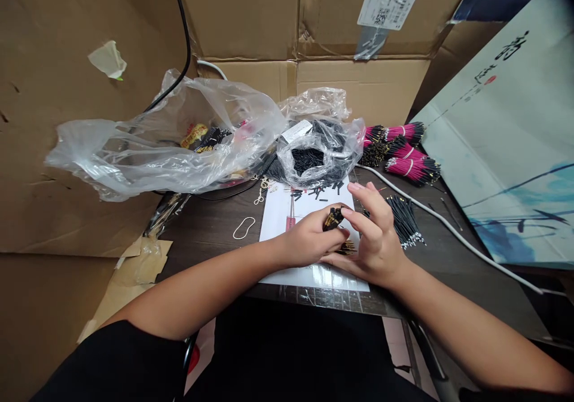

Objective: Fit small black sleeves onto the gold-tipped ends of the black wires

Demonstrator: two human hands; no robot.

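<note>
My left hand (307, 237) is closed around a bundle of thin wires (332, 219). Black ends with gold marks stick out at the top of the fist, and gold-coloured tips show below it. Close on the right, my right hand (376, 240) has its fingers apart and curved, one fingertip touching the bundle's black end. Its thumb reaches beneath the gold tips. Under both hands lies a white printed sheet (275, 216), with short black tubes (318, 191) scattered along its far edge.
A clear bag of black tubes (309, 160) stands behind the sheet, beside a large plastic bag (179, 157). Tied magenta wire bundles (410, 166) and loose black wires (406, 219) lie right. A rubber band (244, 228) lies left; a white cable (448, 225) crosses the table. Cardboard (251, 19) walls the back.
</note>
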